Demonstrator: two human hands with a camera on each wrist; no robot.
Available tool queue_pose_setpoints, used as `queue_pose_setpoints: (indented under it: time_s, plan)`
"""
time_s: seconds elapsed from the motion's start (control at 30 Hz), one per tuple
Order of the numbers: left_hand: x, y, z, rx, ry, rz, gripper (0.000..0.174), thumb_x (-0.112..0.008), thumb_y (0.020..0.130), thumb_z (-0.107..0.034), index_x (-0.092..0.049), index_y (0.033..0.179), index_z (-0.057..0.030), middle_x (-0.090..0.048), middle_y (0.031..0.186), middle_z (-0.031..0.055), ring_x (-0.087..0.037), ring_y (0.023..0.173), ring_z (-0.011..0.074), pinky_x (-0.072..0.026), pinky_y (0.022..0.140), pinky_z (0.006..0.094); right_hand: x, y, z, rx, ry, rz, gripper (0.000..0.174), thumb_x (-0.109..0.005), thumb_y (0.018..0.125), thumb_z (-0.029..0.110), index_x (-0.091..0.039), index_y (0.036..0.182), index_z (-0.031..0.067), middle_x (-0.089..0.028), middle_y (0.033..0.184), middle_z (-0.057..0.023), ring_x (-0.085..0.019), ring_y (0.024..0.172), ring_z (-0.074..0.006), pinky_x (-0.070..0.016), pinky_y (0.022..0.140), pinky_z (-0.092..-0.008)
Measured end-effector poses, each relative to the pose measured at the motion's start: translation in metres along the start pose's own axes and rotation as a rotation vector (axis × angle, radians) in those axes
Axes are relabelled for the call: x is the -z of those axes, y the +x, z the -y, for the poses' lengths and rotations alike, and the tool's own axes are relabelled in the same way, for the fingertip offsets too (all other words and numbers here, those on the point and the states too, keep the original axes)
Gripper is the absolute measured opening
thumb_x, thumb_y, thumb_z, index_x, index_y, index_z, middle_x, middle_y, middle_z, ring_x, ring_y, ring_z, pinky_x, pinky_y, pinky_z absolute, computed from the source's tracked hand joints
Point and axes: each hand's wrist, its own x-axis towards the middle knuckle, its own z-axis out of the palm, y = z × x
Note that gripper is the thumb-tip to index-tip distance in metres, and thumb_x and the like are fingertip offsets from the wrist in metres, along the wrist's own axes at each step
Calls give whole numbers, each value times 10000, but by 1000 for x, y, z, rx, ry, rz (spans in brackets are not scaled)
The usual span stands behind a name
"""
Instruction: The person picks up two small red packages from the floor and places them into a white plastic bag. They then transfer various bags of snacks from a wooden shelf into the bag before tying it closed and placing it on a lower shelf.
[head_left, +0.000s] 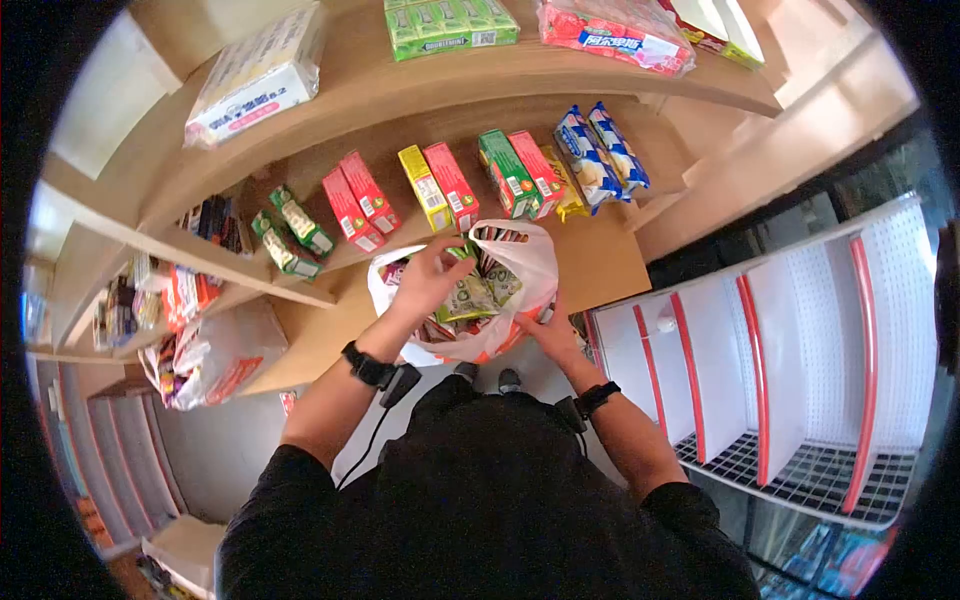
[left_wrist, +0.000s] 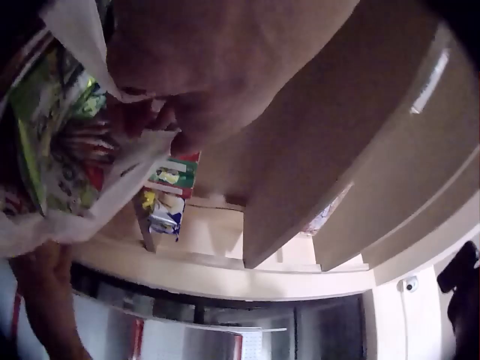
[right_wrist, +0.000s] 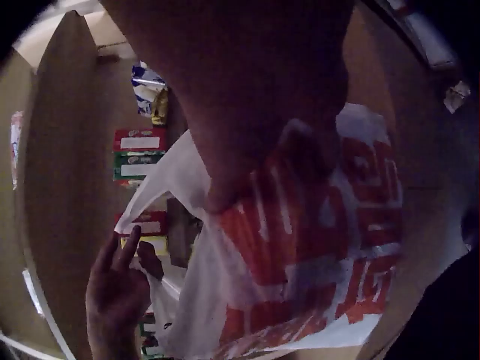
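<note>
A white plastic bag [head_left: 540, 262] with orange-red print stands with its mouth open, full of packaged snacks. Green snack packets [head_left: 465, 298] lie on top inside it. My left hand [head_left: 425, 285] reaches over the bag's mouth from the left. Its fingers look loosely extended beside the bag's far handle in the right wrist view. With my right hand [head_left: 548, 332] I grip the bag's near right rim, the thumb over the edge. The right fingers are partly hidden behind the hand in the right wrist view.
Behind the bag, a wooden shelf [head_left: 360, 108] carries red boxes [head_left: 452, 185], green boxes [head_left: 508, 175] and blue snack packs [head_left: 590, 160]. Another filled plastic bag [head_left: 225, 355] stands at the left. White racks with red edges [head_left: 755, 380] rise on the right.
</note>
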Motion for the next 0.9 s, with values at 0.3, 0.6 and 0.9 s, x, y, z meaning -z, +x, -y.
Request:
queue_pose_setpoints:
  time_s: [0.3,0.6,0.9]
  plan:
    - [12,-118,-15,-120,491,-357,555,-814,825,-170,-606,1307,12,-679,1185,178,-662,1089,278,-522,967,412,25,5,-9,11,-124,199,1060,-887,761,407,-288,1503,-55,-446,1473,-260,-445,1387,-348,-389,1132,-435]
    - [3,-258,16,236,392,-288,332,-759,888,-195,-676,1145,-2,-743,979,129,-724,890,213,-575,838,349,35,-4,-103,-156,-109,318,680,-677,975,429,-410,1436,6,-636,1239,-118,-654,1013,-223,-542,813,-359]
    - [39,-411,116,577,257,-361,325,-758,855,-263,-712,1056,-12,-750,943,140,-723,860,257,-575,811,375,-9,-54,-87,-200,54,234,332,-642,1016,333,-554,1157,46,-665,900,-52,-597,687,-121,-471,599,-255]
